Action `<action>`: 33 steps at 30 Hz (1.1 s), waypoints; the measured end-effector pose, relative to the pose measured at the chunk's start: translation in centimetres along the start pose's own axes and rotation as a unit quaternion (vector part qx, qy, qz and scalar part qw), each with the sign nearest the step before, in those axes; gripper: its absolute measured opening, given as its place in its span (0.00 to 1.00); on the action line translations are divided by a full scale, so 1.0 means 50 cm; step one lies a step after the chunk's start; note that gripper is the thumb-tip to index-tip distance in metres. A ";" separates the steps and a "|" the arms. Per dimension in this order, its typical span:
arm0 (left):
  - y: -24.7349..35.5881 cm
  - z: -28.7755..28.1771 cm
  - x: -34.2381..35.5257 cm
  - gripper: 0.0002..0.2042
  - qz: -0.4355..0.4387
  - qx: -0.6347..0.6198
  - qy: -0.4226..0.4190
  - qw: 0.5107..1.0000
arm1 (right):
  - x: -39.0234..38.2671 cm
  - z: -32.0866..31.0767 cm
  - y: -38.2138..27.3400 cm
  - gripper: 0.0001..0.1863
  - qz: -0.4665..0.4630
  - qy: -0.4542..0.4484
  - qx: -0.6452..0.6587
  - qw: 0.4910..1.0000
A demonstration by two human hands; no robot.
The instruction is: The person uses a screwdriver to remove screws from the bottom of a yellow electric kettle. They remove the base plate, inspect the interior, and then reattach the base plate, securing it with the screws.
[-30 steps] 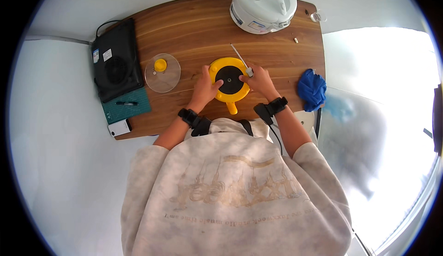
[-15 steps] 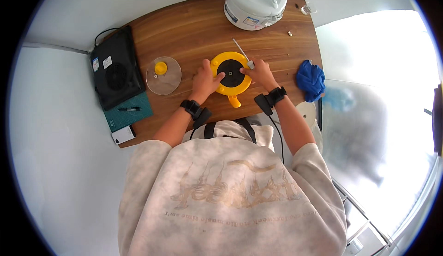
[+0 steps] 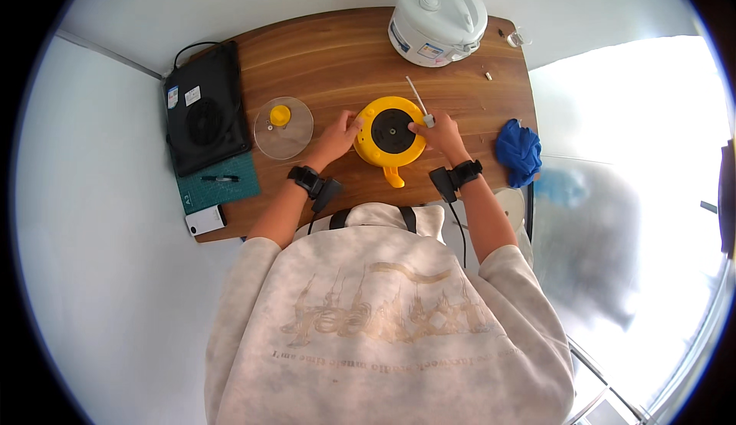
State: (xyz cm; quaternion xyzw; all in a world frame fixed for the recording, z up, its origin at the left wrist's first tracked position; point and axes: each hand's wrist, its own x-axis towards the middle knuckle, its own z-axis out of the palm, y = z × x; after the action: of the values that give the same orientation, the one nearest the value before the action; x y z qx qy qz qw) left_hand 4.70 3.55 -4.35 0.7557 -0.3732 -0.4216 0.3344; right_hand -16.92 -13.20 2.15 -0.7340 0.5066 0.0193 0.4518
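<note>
A yellow round pot-like appliance (image 3: 369, 151) lies on the table in front of me, a black disc facing up in its middle and a short yellow handle pointing toward me. My left hand (image 3: 335, 137) is closed at its left rim, thumb and fingers against the edge. On the opposite rim, my right hand (image 3: 445, 135) grips with its thumb reaching to the black disc. A thin pale rod (image 3: 416, 94) with a whitish block at its near end sticks out beside the right fingers; whether they hold it is unclear.
A clear lid (image 3: 295, 140) with a yellow knob lies left, small bits on it. Beyond are a black flat appliance (image 3: 226, 130), a green cutting mat (image 3: 238, 187), a pen and a white box (image 3: 205, 220). A white rice cooker (image 3: 437, 19) stands at the back, blue cloth (image 3: 517, 153) at right.
My left thumb has drawn back from the black disc to the yellow rim. The right hand keeps its grip on the other side. The whole view has shifted slightly.
</note>
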 end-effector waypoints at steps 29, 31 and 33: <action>-0.118 -0.012 -0.024 0.10 0.049 0.163 0.058 0.984 | 0.000 0.003 0.011 0.21 -0.011 -0.008 0.068 0.998; -0.112 -0.031 -0.026 0.09 0.075 0.156 0.077 0.982 | 0.001 0.006 0.012 0.22 -0.013 -0.010 0.062 0.998; -0.076 -0.049 -0.032 0.08 0.101 0.145 0.092 0.980 | 0.004 0.006 0.015 0.22 -0.013 -0.010 0.062 0.998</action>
State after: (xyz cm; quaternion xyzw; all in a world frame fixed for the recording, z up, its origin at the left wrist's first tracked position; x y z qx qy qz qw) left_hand 7.35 7.27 -5.79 0.7900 -0.4724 -0.2555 0.2957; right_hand -17.27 -13.20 1.36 -0.7105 0.4931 -0.0110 0.5019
